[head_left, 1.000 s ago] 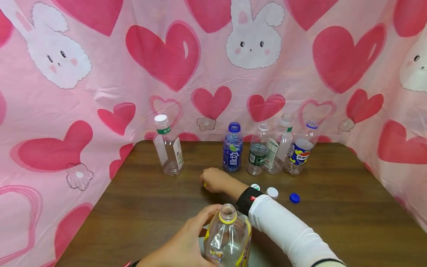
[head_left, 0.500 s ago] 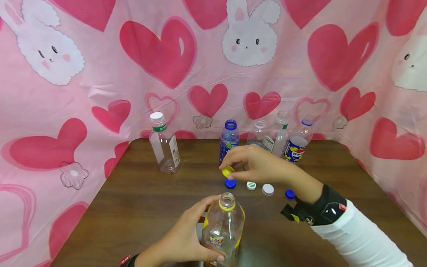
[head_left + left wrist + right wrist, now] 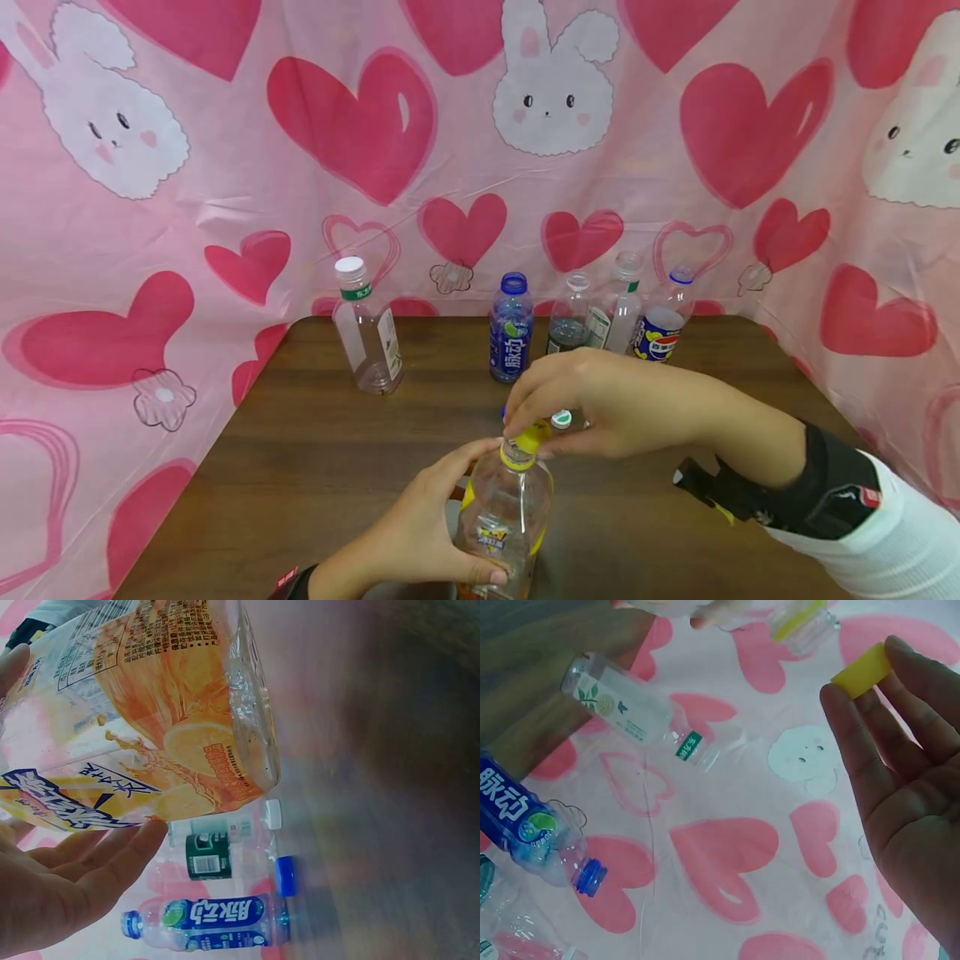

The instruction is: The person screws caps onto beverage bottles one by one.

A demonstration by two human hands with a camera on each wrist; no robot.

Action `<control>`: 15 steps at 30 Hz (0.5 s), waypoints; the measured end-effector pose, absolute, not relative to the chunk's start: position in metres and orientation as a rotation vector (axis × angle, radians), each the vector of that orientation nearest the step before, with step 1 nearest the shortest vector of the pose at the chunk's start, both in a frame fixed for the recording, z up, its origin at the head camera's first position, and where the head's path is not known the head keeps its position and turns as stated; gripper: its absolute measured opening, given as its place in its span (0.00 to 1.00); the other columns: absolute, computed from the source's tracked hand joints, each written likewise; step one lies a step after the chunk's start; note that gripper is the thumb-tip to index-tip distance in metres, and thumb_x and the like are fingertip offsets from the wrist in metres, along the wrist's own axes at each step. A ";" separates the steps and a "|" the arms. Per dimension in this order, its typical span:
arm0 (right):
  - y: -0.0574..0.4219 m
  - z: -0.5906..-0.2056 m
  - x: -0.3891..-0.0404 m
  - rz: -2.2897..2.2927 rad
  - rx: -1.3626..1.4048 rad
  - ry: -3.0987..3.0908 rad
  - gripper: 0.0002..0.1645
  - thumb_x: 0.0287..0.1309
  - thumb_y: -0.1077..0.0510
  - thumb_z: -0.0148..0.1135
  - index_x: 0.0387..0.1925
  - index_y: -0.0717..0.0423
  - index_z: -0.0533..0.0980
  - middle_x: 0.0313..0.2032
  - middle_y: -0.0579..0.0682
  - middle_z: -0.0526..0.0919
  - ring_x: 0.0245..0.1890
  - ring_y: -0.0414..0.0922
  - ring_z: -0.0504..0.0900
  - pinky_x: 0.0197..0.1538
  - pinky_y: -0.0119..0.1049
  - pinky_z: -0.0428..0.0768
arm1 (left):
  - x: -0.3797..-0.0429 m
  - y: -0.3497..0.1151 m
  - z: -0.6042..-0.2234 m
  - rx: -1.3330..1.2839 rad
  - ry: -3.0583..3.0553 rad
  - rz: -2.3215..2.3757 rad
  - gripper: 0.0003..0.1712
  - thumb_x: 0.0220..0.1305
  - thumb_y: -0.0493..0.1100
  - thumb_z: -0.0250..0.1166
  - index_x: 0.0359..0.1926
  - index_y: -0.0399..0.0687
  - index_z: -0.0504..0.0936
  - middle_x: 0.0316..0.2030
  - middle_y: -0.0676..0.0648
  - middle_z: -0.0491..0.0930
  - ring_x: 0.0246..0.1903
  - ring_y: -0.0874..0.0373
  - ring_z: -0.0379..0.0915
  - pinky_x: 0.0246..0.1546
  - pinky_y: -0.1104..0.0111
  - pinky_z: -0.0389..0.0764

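Observation:
My left hand [image 3: 427, 527] grips a large clear plastic drink bottle [image 3: 517, 492] with a yellow neck ring, upright at the near edge. In the left wrist view, its label [image 3: 165, 742] shows orange fruit, with the fingers of the left hand [image 3: 82, 889] along its side. Right at the bottle's mouth, my right hand [image 3: 607, 400] pinches a yellow bottle cap [image 3: 534, 437]. The right wrist view shows this yellow cap [image 3: 862, 670] between the thumb and fingertips, close to the uncapped bottle neck [image 3: 810, 630].
At the back left stands a clear bottle with a white cap [image 3: 367, 333]. A blue bottle [image 3: 512, 333], a green-labelled bottle [image 3: 567, 327], another clear bottle [image 3: 624, 312] and a Pepsi bottle [image 3: 662, 329] line the back. A green-and-white cap [image 3: 561, 419] lies behind my right hand.
My right hand has picked up the yellow cap from the table and brought it back toward me, over the bottle's mouth. The left hand keeps holding the bottle in about the same place.

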State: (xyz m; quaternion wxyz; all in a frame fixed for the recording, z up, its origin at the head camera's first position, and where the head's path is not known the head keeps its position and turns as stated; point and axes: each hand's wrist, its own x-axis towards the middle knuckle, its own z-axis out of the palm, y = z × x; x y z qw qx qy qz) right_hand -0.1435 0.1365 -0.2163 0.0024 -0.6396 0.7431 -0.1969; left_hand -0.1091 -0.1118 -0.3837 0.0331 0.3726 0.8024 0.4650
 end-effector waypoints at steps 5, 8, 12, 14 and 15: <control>0.135 -0.221 -0.138 -0.550 -1.987 2.351 0.16 0.53 0.65 0.71 0.45 0.53 0.83 0.47 0.44 0.82 0.50 0.38 0.78 0.51 0.29 0.78 | -0.110 -0.111 -0.383 1.168 2.441 1.433 0.59 0.42 0.58 0.80 0.72 0.70 0.54 0.63 0.58 0.68 0.58 0.56 0.68 0.47 0.62 0.79; 0.135 -0.224 -0.138 -0.521 -2.007 2.358 0.16 0.53 0.66 0.71 0.45 0.53 0.83 0.47 0.44 0.82 0.50 0.39 0.78 0.53 0.31 0.78 | -0.110 -0.110 -0.384 1.187 2.440 1.435 0.59 0.42 0.58 0.80 0.72 0.70 0.55 0.65 0.57 0.67 0.59 0.56 0.67 0.47 0.63 0.79; 0.135 -0.226 -0.138 -0.500 -2.016 2.376 0.16 0.53 0.67 0.71 0.45 0.52 0.84 0.47 0.44 0.82 0.51 0.39 0.78 0.53 0.31 0.78 | -0.111 -0.109 -0.384 1.226 2.438 1.432 0.58 0.42 0.57 0.80 0.72 0.69 0.56 0.65 0.57 0.67 0.59 0.56 0.68 0.46 0.64 0.79; 0.135 -0.227 -0.139 -0.502 -2.020 2.374 0.16 0.53 0.67 0.70 0.45 0.52 0.84 0.47 0.43 0.82 0.50 0.39 0.78 0.53 0.31 0.78 | -0.111 -0.109 -0.384 1.238 2.433 1.432 0.58 0.42 0.57 0.80 0.72 0.68 0.56 0.65 0.57 0.68 0.58 0.57 0.68 0.46 0.64 0.79; 0.135 -0.228 -0.140 -0.504 -2.023 2.370 0.16 0.54 0.67 0.70 0.45 0.53 0.84 0.47 0.43 0.82 0.50 0.39 0.78 0.53 0.31 0.78 | -0.111 -0.109 -0.384 1.242 2.431 1.433 0.58 0.42 0.57 0.80 0.72 0.67 0.56 0.64 0.57 0.68 0.58 0.57 0.68 0.46 0.64 0.79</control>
